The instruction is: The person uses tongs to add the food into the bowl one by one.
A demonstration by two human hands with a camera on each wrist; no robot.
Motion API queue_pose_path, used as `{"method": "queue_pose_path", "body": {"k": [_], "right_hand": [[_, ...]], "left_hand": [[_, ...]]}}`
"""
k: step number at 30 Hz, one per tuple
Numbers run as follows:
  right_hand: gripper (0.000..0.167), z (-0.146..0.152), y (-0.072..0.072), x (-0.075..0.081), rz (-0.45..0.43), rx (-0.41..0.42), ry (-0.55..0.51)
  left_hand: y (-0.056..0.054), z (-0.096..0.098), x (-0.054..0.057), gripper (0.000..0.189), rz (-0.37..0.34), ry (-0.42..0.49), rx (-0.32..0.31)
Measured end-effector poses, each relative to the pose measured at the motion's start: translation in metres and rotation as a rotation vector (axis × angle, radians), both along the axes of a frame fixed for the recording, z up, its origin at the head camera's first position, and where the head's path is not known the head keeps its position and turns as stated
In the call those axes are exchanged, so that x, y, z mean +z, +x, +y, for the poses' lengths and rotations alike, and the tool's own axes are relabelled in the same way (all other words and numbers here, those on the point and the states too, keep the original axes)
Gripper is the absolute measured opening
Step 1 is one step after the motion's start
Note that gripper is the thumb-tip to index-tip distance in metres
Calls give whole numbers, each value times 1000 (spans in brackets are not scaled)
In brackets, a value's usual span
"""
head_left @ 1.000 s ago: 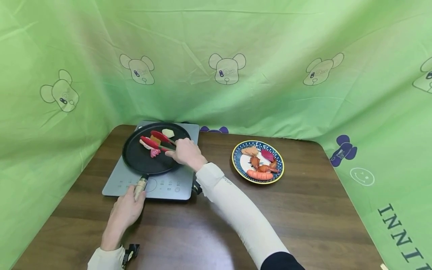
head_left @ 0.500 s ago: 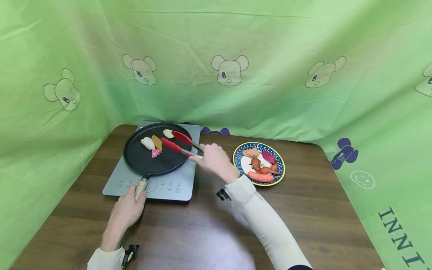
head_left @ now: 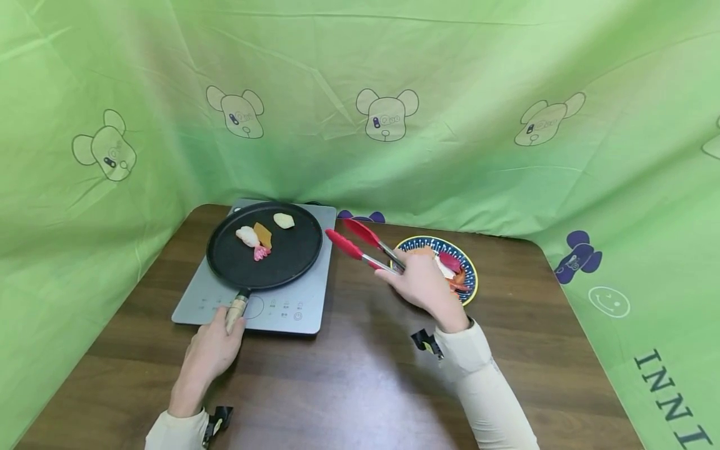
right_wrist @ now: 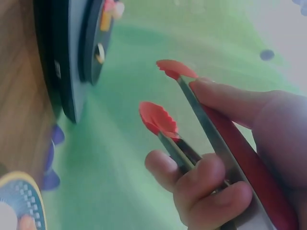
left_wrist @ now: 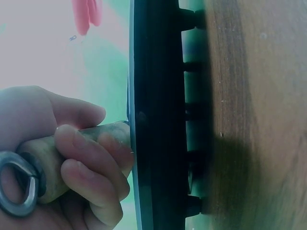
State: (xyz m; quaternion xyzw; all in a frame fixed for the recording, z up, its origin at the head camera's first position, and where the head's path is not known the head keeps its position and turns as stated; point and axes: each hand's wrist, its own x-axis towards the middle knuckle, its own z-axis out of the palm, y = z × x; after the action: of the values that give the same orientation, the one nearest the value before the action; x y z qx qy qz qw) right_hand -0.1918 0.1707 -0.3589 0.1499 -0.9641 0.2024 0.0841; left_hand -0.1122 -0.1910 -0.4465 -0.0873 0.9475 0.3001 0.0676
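My left hand [head_left: 212,350] grips the wooden handle [head_left: 237,310] of a flat black frying pan [head_left: 264,272], which sits on a grey induction cooker [head_left: 194,303]. In the left wrist view the fingers [left_wrist: 93,189] curl round that handle. My right hand [head_left: 424,284] holds red-tipped tongs [head_left: 368,244] in the air between pan and plate. Their tips stand apart with nothing between them, as the right wrist view also shows. In the pan lie a white piece [head_left: 247,236], a brown piece [head_left: 262,235], a pink piece [head_left: 261,252] and a pale slice [head_left: 284,220].
A blue-patterned plate [head_left: 474,281] with a yellow rim stands right of the cooker, partly behind the right hand. On it show a magenta piece [head_left: 449,261] and reddish food pieces [head_left: 460,284]. A green printed cloth [head_left: 315,125] hangs behind and beside the wooden table [head_left: 360,381].
My right hand has carried the tongs from over the pan rightward to the plate's near-left side. The food pieces stay in the pan. My left hand keeps its place on the handle.
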Motion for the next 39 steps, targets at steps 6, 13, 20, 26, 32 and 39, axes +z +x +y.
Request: {"method": "queue_pose_path", "body": {"k": [6,13,20,26,32,39], "right_hand": [[46,32,14,0,-57,-76,-41],[66,69,30,-4,-111,-205,-26],[77,91,34,-4,-138,-288,-3],[87,106,36,-4,-171,-328,10],[84,115,34,-6,-167,-358,36],[88,122,31,-10,-215,-354,88]], "left_hand": [[1,0,0,58,9,1,1],[0,-1,0,60,3,-6,-4],[-1,-1,2,59,4,-8,-7],[0,-2,1,59,4,-2,-15],[0,-2,0,55,3,5,-7],[0,-1,0,54,7,-3,-3]]}}
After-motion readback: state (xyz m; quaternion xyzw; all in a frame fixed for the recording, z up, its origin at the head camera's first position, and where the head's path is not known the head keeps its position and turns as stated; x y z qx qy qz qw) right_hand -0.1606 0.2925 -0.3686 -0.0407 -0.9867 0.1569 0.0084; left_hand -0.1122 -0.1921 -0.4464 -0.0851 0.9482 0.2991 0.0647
